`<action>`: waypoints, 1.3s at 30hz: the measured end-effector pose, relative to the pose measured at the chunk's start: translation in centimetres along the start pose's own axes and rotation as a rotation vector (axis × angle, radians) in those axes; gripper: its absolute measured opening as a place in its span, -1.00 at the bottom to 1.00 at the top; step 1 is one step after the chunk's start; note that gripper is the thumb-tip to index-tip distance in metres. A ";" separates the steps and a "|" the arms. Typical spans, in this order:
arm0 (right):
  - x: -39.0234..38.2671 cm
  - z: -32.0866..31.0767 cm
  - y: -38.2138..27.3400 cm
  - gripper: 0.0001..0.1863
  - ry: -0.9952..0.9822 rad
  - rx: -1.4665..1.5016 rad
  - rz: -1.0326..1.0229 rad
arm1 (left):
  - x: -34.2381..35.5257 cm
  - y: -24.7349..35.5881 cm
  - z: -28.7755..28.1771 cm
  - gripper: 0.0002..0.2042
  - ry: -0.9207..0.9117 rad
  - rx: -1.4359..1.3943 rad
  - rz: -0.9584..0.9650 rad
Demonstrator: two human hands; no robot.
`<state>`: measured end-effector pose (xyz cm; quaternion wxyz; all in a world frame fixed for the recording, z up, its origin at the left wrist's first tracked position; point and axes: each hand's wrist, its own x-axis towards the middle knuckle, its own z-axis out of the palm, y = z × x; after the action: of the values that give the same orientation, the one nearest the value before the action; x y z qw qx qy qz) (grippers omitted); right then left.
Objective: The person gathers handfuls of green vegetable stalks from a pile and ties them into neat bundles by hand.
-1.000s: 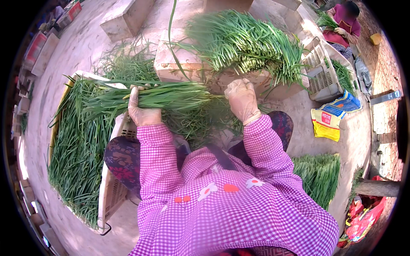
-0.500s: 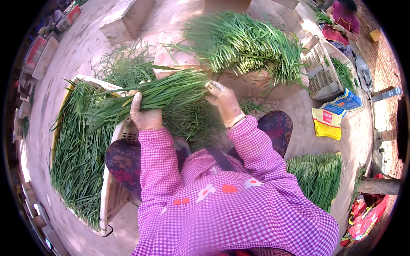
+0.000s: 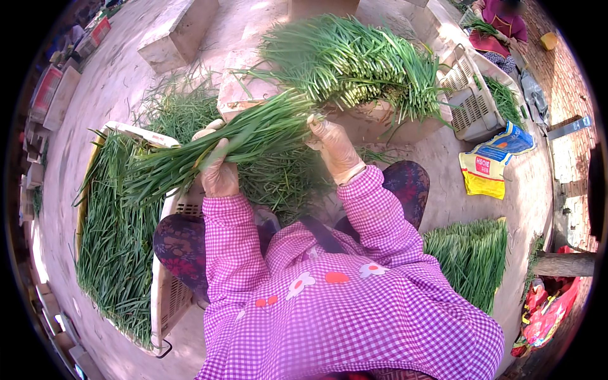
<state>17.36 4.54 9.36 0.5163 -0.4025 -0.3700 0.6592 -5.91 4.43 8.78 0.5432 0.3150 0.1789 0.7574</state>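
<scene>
A bunch of garlic chives (image 3: 256, 130) lies across my gloved left hand (image 3: 218, 168), whose thumb and fingers wrap round its leafy part. The pale stem ends point up and right. My gloved right hand (image 3: 335, 152) is beside those ends, its fingers bent together in a pinch; what they hold, if anything, is too small to make out. Just beyond, a big heap of garlic chives (image 3: 361, 63) rests on a low block (image 3: 364, 126), cut ends facing me. Loose leaves (image 3: 278, 180) lie on the ground below my hands.
At my left stands a crate (image 3: 166, 285) full of chives. More chives (image 3: 468, 259) stand at right, near a yellow-blue bag (image 3: 484, 171). Farther off are a pale crate (image 3: 468, 95), a concrete block (image 3: 174, 38) and another person (image 3: 500, 28) holding greens.
The bunch has tipped, its stem ends rising. My left thumb has moved over onto the leaves, while my right hand stays near the stem ends. The whole view has shifted slightly.
</scene>
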 end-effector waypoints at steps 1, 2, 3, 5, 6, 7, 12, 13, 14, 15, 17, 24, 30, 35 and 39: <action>-0.1 0.7 -0.1 -0.65 0.055 -0.001 0.000 | 0.0 -0.2 -0.1 -0.72 -0.029 0.028 0.034; -0.3 1.5 -0.4 -0.68 0.082 0.022 -0.023 | 0.0 -0.5 -0.3 -0.73 -0.058 0.056 0.068; -0.4 2.4 -0.8 -0.70 0.106 0.044 -0.046 | 0.0 -0.6 -0.4 -0.75 -0.038 0.019 0.052; -0.4 2.4 -0.8 -0.73 0.068 0.105 -0.050 | 0.0 -0.5 -0.7 -0.76 -0.016 -0.083 0.014; -0.3 1.7 -0.7 -0.74 0.004 0.140 -0.030 | 0.0 -0.4 -0.8 -0.77 -0.002 -0.136 -0.004; -0.3 1.2 -0.8 -0.74 -0.060 0.176 -0.009 | 0.1 -0.3 -1.0 -0.77 -0.012 -0.200 -0.013; -2.1 0.9 -1.4 -0.78 -0.098 0.403 0.021 | 0.4 -0.2 -1.5 -0.78 -0.056 -0.477 -0.119; -2.3 0.7 -1.4 -0.78 -0.099 0.426 0.021 | 0.4 -0.3 -1.7 -0.76 -0.063 -0.497 -0.122; -2.5 0.4 -1.4 -0.78 -0.128 0.449 0.002 | 0.5 -0.4 -2.0 -0.75 -0.071 -0.516 -0.125; -2.6 0.0 -1.4 -0.79 -0.159 0.473 -0.018 | 0.5 -0.5 -2.2 -0.74 -0.079 -0.535 -0.127; -2.9 -0.6 -2.0 -0.80 -0.189 0.507 -0.099 | 0.2 -0.6 -2.3 -0.72 -0.044 -0.627 -0.117; -3.6 -7.9 -7.8 -0.74 0.294 0.394 -0.550 | 1.1 0.4 -5.2 -0.70 0.071 -0.773 -0.205; -2.2 -5.7 -6.8 -0.80 0.393 -0.595 -0.546 | 0.6 -1.0 -4.5 -0.73 0.134 -0.656 -0.103; 0.0 1.6 -1.9 -0.64 0.007 -0.667 -0.333 | -0.2 -0.6 -2.0 -0.71 -0.122 -0.582 -0.112; -0.7 3.9 -1.4 -0.73 0.072 -0.031 -0.136 | 0.0 -0.8 -2.4 -0.71 -0.141 -0.603 -0.126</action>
<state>14.41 3.85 12.28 0.5666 -0.4076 -0.3879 0.6019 -6.96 4.83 6.54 0.6689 0.1797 -0.0726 0.7176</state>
